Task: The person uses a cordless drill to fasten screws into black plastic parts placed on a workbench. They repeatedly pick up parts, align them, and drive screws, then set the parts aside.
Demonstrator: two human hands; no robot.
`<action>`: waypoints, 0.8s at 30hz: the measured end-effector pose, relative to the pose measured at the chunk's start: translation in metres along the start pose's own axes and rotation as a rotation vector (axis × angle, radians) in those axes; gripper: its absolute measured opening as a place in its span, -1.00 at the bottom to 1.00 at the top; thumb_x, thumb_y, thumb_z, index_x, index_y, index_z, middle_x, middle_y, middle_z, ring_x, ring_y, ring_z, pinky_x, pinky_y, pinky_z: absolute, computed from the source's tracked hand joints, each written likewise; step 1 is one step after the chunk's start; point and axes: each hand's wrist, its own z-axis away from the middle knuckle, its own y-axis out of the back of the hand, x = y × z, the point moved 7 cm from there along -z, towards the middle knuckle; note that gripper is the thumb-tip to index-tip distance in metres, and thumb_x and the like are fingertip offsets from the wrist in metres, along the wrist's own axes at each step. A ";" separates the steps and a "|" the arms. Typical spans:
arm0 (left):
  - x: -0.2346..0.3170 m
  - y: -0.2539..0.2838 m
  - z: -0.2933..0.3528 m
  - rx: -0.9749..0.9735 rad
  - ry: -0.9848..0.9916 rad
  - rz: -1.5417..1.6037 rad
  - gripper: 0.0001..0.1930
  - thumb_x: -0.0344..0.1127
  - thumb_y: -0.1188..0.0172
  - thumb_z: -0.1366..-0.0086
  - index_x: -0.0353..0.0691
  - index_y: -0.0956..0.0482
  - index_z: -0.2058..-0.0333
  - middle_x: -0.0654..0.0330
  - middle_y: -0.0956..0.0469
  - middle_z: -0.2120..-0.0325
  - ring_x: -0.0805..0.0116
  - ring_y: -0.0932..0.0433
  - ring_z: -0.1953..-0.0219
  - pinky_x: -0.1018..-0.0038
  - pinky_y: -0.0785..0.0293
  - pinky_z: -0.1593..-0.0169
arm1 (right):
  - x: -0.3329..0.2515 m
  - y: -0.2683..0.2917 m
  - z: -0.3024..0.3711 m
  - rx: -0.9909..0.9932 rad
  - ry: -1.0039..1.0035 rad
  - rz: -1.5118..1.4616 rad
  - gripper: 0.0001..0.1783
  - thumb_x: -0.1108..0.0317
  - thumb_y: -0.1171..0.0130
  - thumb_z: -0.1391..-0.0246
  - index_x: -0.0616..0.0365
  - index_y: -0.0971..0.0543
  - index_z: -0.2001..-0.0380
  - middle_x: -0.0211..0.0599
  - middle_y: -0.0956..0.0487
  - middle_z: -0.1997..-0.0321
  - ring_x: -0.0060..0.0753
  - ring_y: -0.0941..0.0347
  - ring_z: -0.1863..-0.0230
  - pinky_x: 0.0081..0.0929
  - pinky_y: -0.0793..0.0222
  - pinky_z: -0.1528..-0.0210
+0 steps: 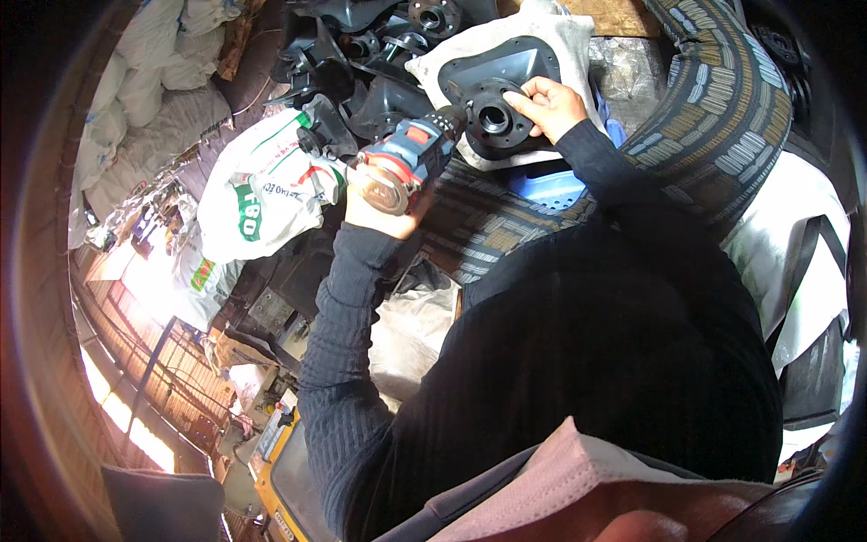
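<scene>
My left hand (386,217) is wrapped round a cordless drill (417,144) with a blue-grey body and red parts. The drill's chuck points right and reaches the edge of a black flanged part (504,138). That part has a wide plate, a round collar and a hole in the middle. With fingers and thumb, my right hand (553,108) pinches the rim of its round flange. The part rests on a white cloth (571,38) over my lap area. Whether the drill's tip touches a screw cannot be made out.
Several similar black parts (316,59) are heaped beyond my left hand. A white printed sack (262,194) bulges at the left. Patterned padded fabric (713,113) curves round the right side, and a blue plastic piece (549,189) sits below the cloth.
</scene>
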 end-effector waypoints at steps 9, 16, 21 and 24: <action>0.003 -0.005 -0.016 -0.023 -0.043 -0.139 -0.54 -0.13 -0.21 -0.04 -0.11 -0.43 0.06 0.17 -0.47 0.10 0.16 -0.43 0.04 0.24 -0.25 -0.08 | -0.004 0.005 -0.003 -0.027 -0.008 0.131 -0.71 0.12 -0.24 0.01 0.14 -0.52 0.48 -0.64 -0.34 0.74 -0.80 -0.17 0.75 -0.73 -0.15 0.71; 0.000 0.006 0.023 0.273 0.071 0.233 -0.55 -0.35 -0.31 -0.01 -0.25 -0.43 0.09 0.22 -0.52 0.48 0.41 -0.50 0.50 0.50 -0.44 0.44 | -0.003 0.016 -0.014 0.080 0.135 0.189 -0.69 0.08 -0.20 -0.01 0.09 -0.55 0.33 -0.57 -0.43 0.57 -0.73 -0.29 0.61 -0.71 -0.26 0.58; 0.080 0.023 0.069 0.505 -0.389 -0.021 -0.62 -0.24 -0.31 -0.01 -0.20 -0.52 0.17 0.17 -0.55 0.34 0.23 -0.54 0.29 0.35 -0.44 0.19 | -0.010 0.015 0.023 -0.381 -0.118 -0.768 -0.58 0.40 0.16 -0.20 0.25 -0.27 -0.12 -0.19 -0.49 0.11 -0.37 -0.48 0.16 -0.39 -0.48 0.11; 0.099 0.024 0.088 0.460 -0.313 0.106 -0.61 -0.17 -0.33 0.02 -0.19 -0.54 0.21 0.15 -0.55 0.31 0.17 -0.55 0.26 0.29 -0.43 0.15 | -0.030 0.000 0.048 -0.486 -0.092 -0.845 -0.57 0.39 0.13 -0.21 0.26 -0.24 -0.14 -0.16 -0.46 0.02 -0.36 -0.45 0.03 -0.42 -0.45 0.02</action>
